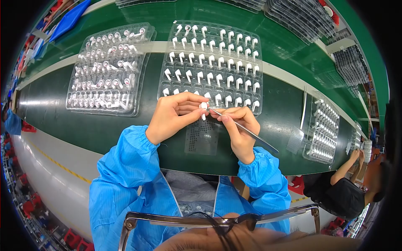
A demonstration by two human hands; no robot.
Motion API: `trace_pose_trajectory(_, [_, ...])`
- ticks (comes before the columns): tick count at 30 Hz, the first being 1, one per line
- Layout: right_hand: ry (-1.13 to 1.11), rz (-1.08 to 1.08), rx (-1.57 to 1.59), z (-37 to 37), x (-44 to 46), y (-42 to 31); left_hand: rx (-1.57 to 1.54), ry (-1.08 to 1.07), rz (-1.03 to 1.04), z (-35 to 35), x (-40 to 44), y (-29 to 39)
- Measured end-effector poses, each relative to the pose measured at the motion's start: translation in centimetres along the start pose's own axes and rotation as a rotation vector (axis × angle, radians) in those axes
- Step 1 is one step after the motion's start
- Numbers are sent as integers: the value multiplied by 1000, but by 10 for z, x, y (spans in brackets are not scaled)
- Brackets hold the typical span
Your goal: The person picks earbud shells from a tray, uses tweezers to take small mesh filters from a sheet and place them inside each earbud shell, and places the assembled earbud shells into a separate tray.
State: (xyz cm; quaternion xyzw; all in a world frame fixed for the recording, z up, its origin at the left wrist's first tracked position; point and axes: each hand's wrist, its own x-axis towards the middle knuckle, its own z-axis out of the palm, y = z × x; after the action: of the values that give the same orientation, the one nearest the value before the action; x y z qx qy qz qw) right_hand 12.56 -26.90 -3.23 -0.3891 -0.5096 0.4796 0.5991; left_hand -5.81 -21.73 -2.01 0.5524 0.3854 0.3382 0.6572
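Observation:
Between the thumb and fingers of my left hand [178, 113] is a white earbud [204, 106], its stem pointing down. My right hand [240, 127] is closed around metal tweezers [255, 136], whose tip meets the earbud's head or lies right beside it; I cannot tell which. Below both hands, a translucent sheet [202, 140] with rows of small dark dots lies on the green work surface [138, 144]. Just beyond my hands stands a clear tray [260, 90] with rows of white earbuds, its front row partly hidden by my left hand.
To the left is another clear tray [136, 100] of earbud pieces. A further filled tray [322, 134] and a clear sheet [295, 140] lie right. Stacked trays [299, 19] stand at the back. A blue bin [70, 20] sits far left. Another person [343, 190] works at right.

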Motion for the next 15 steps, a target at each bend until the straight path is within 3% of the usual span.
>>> trace_pose_trajectory(15, [-18,7,40,0,0,3,12,4,16,0,0,1])
